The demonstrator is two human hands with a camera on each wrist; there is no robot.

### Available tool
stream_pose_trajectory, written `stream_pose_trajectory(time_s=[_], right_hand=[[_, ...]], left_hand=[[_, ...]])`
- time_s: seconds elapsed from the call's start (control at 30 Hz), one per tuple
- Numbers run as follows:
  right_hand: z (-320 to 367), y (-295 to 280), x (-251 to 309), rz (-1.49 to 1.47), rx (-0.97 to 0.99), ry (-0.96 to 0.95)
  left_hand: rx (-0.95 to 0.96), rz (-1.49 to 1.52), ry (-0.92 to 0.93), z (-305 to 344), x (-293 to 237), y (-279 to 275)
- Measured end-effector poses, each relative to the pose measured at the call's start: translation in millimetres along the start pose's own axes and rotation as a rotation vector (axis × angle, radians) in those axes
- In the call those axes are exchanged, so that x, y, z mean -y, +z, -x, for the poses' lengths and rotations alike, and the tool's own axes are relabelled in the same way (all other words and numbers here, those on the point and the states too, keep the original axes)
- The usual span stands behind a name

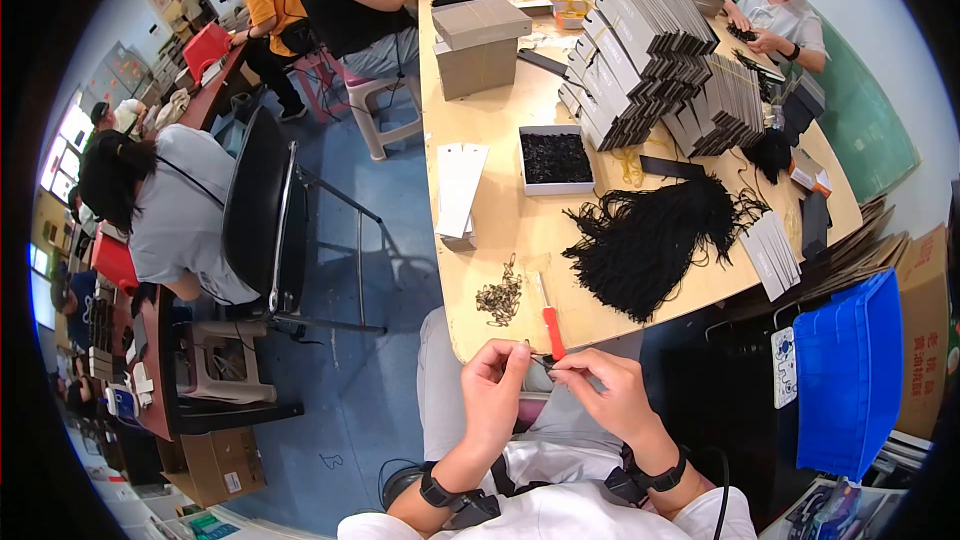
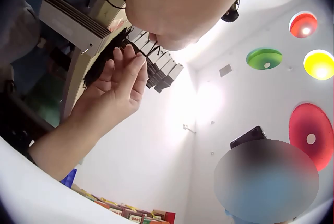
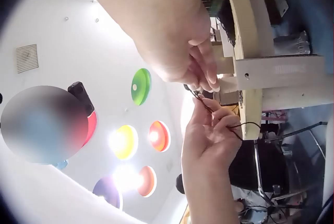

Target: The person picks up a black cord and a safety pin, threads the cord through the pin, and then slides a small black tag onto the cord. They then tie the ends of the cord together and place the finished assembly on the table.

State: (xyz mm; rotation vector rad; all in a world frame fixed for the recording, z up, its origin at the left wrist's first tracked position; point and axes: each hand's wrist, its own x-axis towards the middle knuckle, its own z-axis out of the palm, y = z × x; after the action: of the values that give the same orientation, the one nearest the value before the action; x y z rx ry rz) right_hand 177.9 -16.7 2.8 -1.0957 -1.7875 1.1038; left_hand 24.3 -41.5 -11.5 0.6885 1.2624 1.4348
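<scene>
My left hand and right hand face each other just off the table's near edge, pinching a thin black cord between fingertips. The right wrist view shows the cord running between the right hand and left hand, with a loop beyond the left fingers. In the left wrist view the left hand is close and hides its fingertips; the right hand has bent fingers. A red-handled tool lies beside small metal pieces near the hands.
Black tassels, a box of black pieces, pale cards and tall grey stacks stand or lie on the table. A blue crate is at the right. Several people work around the room.
</scene>
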Motion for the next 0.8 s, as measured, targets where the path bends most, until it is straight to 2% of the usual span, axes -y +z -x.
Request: stream_pose_trajectory(time_s=[0.07,0.13,0.17,0.23,0.33,0.57,0.67,0.73,0.8], right_hand=[[-1.1,0.2,-1.6,0.028,-0.041,-0.090],[-5.9,-2.5,5.1,0.099,-0.046,-0.155],[-8.0,-3.7,8.1,0.170,-0.051,-0.219],[-9.7,-4.1,9.9,0.213,-0.054,-0.248],[-12.2,-5.8,11.7,0.259,-0.045,-0.281],[-10.7,-3.9,14.4,0.159,-0.047,-0.236],[-10.0,-3.5,12.3,0.145,-0.044,-0.231],[-10.0,-3.6,12.7,0.144,-0.050,-0.231],[-10.2,-3.8,13.2,0.143,-0.056,-0.232]], left_hand=[[-0.016,-0.023,0.010,0.7,1.0,0.3],[-0.007,-0.108,0.238,0.7,4.7,0.3],[-0.008,-0.108,0.237,0.7,4.8,0.0],[0.016,-0.334,0.443,-0.2,4.1,-0.8],[0.018,-0.427,0.518,2.5,1.7,3.9],[0.013,-0.535,0.369,9.6,-4.5,8.6],[0.025,-0.397,0.343,9.2,2.8,7.1],[0.044,-0.317,0.256,10.5,1.8,7.0],[0.045,-0.310,0.285,9.9,3.3,7.0]])
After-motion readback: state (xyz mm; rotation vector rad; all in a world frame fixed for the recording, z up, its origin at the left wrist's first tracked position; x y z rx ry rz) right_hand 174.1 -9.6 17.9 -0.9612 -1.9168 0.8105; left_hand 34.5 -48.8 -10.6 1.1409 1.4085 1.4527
